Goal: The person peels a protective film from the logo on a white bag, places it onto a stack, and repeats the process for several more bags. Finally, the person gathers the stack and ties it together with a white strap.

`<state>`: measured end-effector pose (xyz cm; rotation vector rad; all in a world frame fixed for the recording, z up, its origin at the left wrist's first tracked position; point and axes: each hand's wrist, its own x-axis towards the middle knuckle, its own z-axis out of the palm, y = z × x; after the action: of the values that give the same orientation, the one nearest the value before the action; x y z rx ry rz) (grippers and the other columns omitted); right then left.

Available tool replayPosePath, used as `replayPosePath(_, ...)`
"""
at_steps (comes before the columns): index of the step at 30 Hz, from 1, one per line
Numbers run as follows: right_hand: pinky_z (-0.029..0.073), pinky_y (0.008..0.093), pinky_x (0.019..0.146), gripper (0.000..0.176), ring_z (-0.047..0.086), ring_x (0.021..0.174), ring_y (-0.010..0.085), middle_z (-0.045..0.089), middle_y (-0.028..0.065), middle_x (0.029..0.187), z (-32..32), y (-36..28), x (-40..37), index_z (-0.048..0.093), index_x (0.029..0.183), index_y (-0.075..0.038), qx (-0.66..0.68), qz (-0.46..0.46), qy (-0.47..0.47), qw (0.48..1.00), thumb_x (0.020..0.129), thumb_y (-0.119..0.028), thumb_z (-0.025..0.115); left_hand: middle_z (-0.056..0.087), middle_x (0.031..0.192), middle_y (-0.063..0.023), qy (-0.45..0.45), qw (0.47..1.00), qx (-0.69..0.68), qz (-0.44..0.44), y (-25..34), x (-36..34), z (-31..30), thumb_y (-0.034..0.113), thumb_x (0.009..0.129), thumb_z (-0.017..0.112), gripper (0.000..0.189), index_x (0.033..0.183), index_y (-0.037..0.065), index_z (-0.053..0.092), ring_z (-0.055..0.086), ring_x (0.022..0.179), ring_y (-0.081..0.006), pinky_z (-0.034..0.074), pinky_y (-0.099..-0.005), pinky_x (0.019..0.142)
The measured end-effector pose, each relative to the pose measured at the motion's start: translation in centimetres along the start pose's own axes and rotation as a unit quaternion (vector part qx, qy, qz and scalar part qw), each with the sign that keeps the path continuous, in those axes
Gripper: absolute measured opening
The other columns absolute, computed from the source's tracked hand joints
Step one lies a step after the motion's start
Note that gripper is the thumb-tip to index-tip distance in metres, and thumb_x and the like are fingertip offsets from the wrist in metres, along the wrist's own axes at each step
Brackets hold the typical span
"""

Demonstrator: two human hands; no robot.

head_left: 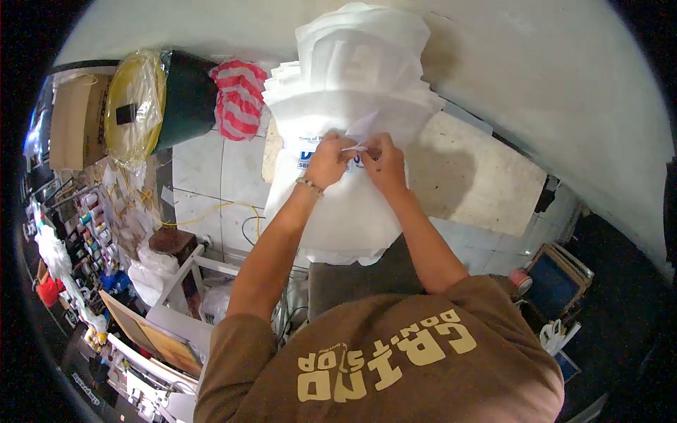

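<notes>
White sheets or bags [345,211] lie in a large fanned stack in front of me, the top one bearing blue print. Over that print, my left hand [328,161] has its fingers pinched on a small white strip [356,148]. Close beside it, my right hand [384,161] pinches the same strip from the other side. The two hands nearly touch. A thin, whitish translucent piece [362,127] rises just beyond the fingers. The fingertips partly hide the strip and the blue letters.
A pale board [479,176] lies under the stack. Left are a red-and-white striped bag [240,100], a dark green bin [189,99] with a yellow rim and a cardboard box [79,121]. Framed screens [553,282] lean at the right.
</notes>
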<state>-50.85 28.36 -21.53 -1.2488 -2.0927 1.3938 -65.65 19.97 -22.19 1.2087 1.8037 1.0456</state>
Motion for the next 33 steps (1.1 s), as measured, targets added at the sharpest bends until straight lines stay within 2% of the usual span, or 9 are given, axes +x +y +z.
replayPosePath(7, 0.053, 0.0395, 0.070, 0.012, 0.066, 0.078, 0.0306, 0.067, 0.0118, 0.084, -1.3, -0.2, 0.8, 0.061, 0.092, -0.004, -0.085, -0.095, -0.036, 0.991, 0.083, -0.005, 0.067, 0.061, 0.071, -0.0121, -0.081, 0.970, -0.184, -0.140, 0.7, 0.7, -1.3, 0.009, 0.089, 0.068, 0.010, 0.095, 0.003, 0.072, 0.052, 0.070, -0.0243, 0.044, -0.0363, 0.065)
replayPosePath(9, 0.052, 0.0439, 0.073, 0.008, 0.064, 0.083, 0.0349, 0.065, 0.0132, 0.087, -1.5, 0.0, 0.9, 0.061, 0.090, -0.004, -0.090, -0.091, -0.075, 0.989, 0.084, -0.006, 0.066, 0.067, 0.085, -0.0119, -0.283, 0.941, 0.013, -0.183, -0.4, 2.1, -1.5, 0.022, 0.090, 0.070, 0.024, 0.102, 0.001, 0.071, 0.062, 0.083, -0.0196, 0.050, -0.0328, 0.076)
replayPosePath(12, 0.052, 0.0423, 0.074, 0.008, 0.062, 0.087, 0.0340, 0.062, 0.0140, 0.093, -1.1, 0.6, 0.4, 0.063, 0.091, -0.003, -0.053, -0.166, -0.023, 0.984, 0.084, -0.005, 0.065, 0.071, 0.087, -0.0126, -0.329, 0.935, 0.119, -0.049, -1.4, 4.8, -1.9, 0.028, 0.090, 0.069, 0.033, 0.106, -0.001, 0.070, 0.064, 0.085, -0.0202, 0.050, -0.0336, 0.078)
replayPosePath(16, 0.052, 0.0408, 0.075, 0.014, 0.061, 0.088, 0.0324, 0.060, 0.0132, 0.098, 0.7, -1.5, -2.4, 0.065, 0.094, -0.002, -0.062, -0.122, 0.101, 0.985, 0.082, -0.009, 0.070, 0.072, 0.104, -0.0174, -0.308, 0.937, 0.025, -0.164, -0.3, 5.4, -2.6, 0.032, 0.091, 0.069, 0.040, 0.110, -0.003, 0.070, 0.062, 0.097, -0.0207, 0.049, -0.0349, 0.084)
replayPosePath(18, 0.052, 0.0401, 0.074, 0.022, 0.062, 0.087, 0.0325, 0.062, 0.0145, 0.096, 1.8, -2.5, -3.4, 0.066, 0.094, -0.001, -0.021, -0.071, 0.135, 0.988, 0.081, -0.015, 0.075, 0.068, 0.104, -0.0227, -0.260, 0.935, 0.014, -0.239, -0.1, 4.5, -2.0, 0.040, 0.096, 0.055, 0.043, 0.097, 0.000, 0.071, 0.062, 0.099, -0.0399, 0.048, -0.0435, 0.087)
replayPosePath(25, 0.050, 0.0432, 0.072, 0.016, 0.061, 0.081, 0.0332, 0.060, 0.0141, 0.089, 2.3, -1.1, -3.3, 0.062, 0.090, 0.000, -0.072, -0.028, 0.122, 0.990, 0.086, -0.015, 0.069, 0.069, 0.092, -0.0236, -0.197, 0.968, -0.023, -0.156, -4.4, 3.9, 0.4, 0.041, 0.096, 0.056, 0.047, 0.095, -0.003, 0.071, 0.064, 0.084, -0.0381, 0.050, -0.0442, 0.078)
replayPosePath(28, 0.048, 0.0462, 0.072, 0.015, 0.060, 0.080, 0.0358, 0.059, 0.0151, 0.087, 0.9, -1.1, -2.9, 0.060, 0.089, 0.000, -0.081, 0.024, 0.001, 0.996, 0.088, -0.014, 0.065, 0.068, 0.080, -0.0224, -0.248, 0.965, 0.023, -0.085, -4.9, 3.9, 0.7, 0.041, 0.095, 0.056, 0.048, 0.087, -0.004, 0.070, 0.064, 0.074, -0.0339, 0.050, -0.0444, 0.071)
replayPosePath(30, 0.043, 0.0386, 0.060, 0.016, 0.055, 0.067, 0.0274, 0.055, 0.0144, 0.077, -0.1, -1.0, -2.1, 0.055, 0.085, -0.001, -0.108, -0.030, -0.057, 0.992, 0.089, -0.013, 0.065, 0.064, 0.070, -0.0213, -0.153, 0.979, -0.055, -0.119, -1.9, 2.9, 0.1, 0.039, 0.095, 0.057, 0.047, 0.079, -0.004, 0.068, 0.064, 0.069, -0.0311, 0.048, -0.0447, 0.067)
replayPosePath(33, 0.043, 0.0417, 0.062, 0.014, 0.054, 0.068, 0.0294, 0.055, 0.0146, 0.075, 0.1, -2.0, -1.4, 0.055, 0.086, -0.001, -0.063, -0.094, 0.052, 0.992, 0.091, -0.013, 0.061, 0.062, 0.069, -0.0227, -0.174, 0.973, -0.038, -0.144, -1.9, 4.0, 0.1, 0.037, 0.096, 0.054, 0.047, 0.076, -0.003, 0.066, 0.065, 0.072, -0.0330, 0.048, -0.0465, 0.068)
